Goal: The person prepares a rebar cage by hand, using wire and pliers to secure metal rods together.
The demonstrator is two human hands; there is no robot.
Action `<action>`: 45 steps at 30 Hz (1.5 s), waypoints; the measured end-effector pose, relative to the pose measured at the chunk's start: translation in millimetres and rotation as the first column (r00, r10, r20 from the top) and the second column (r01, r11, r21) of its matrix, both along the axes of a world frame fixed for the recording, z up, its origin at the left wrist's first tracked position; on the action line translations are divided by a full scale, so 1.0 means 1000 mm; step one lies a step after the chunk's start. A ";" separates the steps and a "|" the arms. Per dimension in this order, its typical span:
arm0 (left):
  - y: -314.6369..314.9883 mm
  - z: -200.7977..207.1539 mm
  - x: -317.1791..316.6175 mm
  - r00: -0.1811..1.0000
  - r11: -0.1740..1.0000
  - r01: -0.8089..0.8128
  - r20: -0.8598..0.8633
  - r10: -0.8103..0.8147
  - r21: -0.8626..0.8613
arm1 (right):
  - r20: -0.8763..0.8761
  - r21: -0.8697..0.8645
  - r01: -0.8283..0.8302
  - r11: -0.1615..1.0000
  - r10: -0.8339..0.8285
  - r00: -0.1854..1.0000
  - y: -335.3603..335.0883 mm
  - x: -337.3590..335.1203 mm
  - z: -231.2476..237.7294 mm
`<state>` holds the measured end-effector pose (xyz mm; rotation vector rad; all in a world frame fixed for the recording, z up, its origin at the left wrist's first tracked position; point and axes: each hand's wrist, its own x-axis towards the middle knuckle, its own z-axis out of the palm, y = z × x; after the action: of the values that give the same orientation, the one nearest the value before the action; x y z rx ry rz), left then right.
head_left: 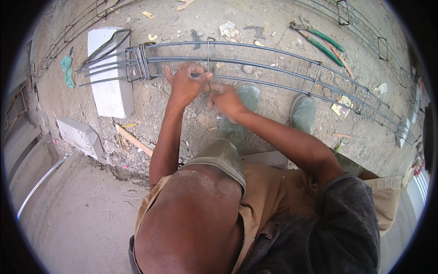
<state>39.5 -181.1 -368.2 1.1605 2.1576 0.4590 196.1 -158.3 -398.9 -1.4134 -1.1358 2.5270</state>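
Observation:
A long steel rebar cage (pixel 255 63) lies across in front of me, its bars joined by square stirrups. My left hand (pixel 185 84) is at the near bars, its thumb and fingers closed at the lower part of one stirrup (pixel 211 50). Just right of it and slightly nearer, my right hand (pixel 224 100) is closed in a pinch. A thin dark strand shows between the two hands; whether it is tie wire or the stirrup's end I cannot tell. Farther left, several stirrups (pixel 141 61) are bunched together around the bars.
A pale concrete block (pixel 109 98) lies under the cage's left end, with a loop of thin wires (pixel 107 44) over it. Green-handled pincers (pixel 319 43) lie beyond the cage. Another block (pixel 80 136) is nearer left. My boots (pixel 303 114) stand by the near bars; other cages (pixel 360 27) lie farther off.

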 end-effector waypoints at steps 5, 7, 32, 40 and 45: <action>-0.003 -0.007 0.001 1.000 0.999 -0.003 -0.007 0.003 0.034 | 0.225 0.555 -0.322 0.767 0.234 0.946 0.008 -0.006 0.021; -0.002 -0.005 0.004 1.000 0.999 0.013 -0.016 -0.012 0.049 | 0.364 0.582 -0.588 0.562 0.467 0.806 0.036 -0.004 0.045; 0.001 -0.021 0.019 1.000 0.986 0.002 0.004 -0.002 0.170 | 0.758 0.650 -0.741 -0.169 0.091 0.645 0.068 0.017 0.066; 0.002 -0.010 0.005 0.987 0.967 0.153 0.012 -0.158 0.205 | 0.829 0.554 -0.775 -0.304 0.286 0.480 0.073 0.016 0.062; -0.003 -0.016 -0.001 0.969 0.949 0.247 -0.050 -0.242 0.195 | 0.931 0.333 -0.733 -0.594 0.082 0.357 0.038 0.023 0.090</action>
<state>38.2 -183.9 -384.5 1.5313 1.9871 0.5610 219.2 -120.6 -308.8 -0.5595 -3.4341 -0.1442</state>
